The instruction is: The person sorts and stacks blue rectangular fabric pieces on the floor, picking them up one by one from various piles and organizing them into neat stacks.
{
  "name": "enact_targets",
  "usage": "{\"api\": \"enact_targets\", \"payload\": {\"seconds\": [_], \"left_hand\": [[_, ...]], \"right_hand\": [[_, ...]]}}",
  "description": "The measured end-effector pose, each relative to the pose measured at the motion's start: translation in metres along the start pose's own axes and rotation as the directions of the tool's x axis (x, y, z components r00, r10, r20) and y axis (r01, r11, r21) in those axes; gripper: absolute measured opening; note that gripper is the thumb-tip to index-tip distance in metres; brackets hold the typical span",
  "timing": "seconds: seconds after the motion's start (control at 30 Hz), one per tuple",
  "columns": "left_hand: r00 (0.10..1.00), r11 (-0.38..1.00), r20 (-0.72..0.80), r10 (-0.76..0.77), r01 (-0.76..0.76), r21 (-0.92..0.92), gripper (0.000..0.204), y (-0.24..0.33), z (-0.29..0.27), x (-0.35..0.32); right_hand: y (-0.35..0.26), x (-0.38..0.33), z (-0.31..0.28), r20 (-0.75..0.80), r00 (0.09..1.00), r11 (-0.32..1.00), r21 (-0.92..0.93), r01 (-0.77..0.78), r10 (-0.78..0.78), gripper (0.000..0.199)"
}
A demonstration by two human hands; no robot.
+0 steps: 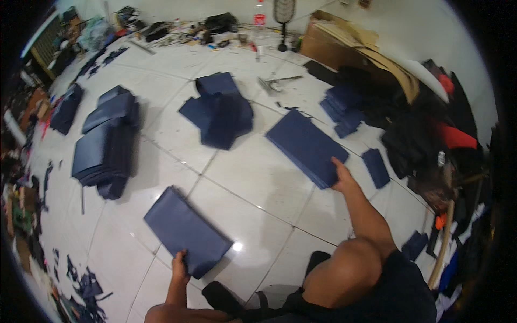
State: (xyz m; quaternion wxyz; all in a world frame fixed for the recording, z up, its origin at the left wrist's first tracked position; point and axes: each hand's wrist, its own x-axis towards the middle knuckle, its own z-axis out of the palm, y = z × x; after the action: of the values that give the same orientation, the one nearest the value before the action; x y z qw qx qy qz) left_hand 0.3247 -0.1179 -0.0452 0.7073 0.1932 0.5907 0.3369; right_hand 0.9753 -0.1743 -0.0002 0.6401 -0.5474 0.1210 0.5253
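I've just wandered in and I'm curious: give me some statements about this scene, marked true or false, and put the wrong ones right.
1. The right hand touches a corner of a blue stack. True.
2. The left hand touches nothing. False: it grips the near edge of a blue sheet.
3. The floor is dark wood. False: it is pale tiles.
4. A bottle stands near the wall. True.
5. The cardboard box is at the lower left. False: it is at the upper right.

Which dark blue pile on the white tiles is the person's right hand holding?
The flat, rectangular dark blue stack right of centre: the right hand grips its near corner. The left hand holds a separate dark blue rectangle.
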Motion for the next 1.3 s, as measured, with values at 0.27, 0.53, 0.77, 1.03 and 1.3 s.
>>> {"api": "enact_targets", "payload": {"seconds": [0.27,0.53,0.77,1.03,1.3], "left_hand": [[0.993,0.997,-0.116,0.017,-0.008,0.074,0.038,0.022,0.026,-0.019],[0.998,0.996,-0.059,-0.005,0.010,0.091,0.049,0.010,0.014,-0.012],[0.997,0.994,-0.080,-0.021,0.029,0.104,0.052,0.017,0.022,-0.018],[0.995,0.995,-0.102,-0.023,0.032,0.095,0.053,0.019,0.023,-0.017],[0.995,0.995,-0.098,-0.036,0.045,0.091,0.051,0.019,0.025,-0.021]], "right_hand": [[-0.001,0.009,-0.017,-0.105,0.994,0.999,0.033,-0.038,0.041,0.073],[0.004,-0.005,0.002,-0.011,0.998,0.993,0.094,0.065,-0.065,0.083],[0.008,-0.029,0.019,0.070,0.991,0.966,0.241,0.097,-0.117,0.081],[0.017,0.014,-0.007,0.003,0.993,0.989,0.096,0.114,-0.115,0.060],[0.022,0.027,-0.025,0.051,0.988,0.987,0.082,0.141,-0.145,0.056]]}}
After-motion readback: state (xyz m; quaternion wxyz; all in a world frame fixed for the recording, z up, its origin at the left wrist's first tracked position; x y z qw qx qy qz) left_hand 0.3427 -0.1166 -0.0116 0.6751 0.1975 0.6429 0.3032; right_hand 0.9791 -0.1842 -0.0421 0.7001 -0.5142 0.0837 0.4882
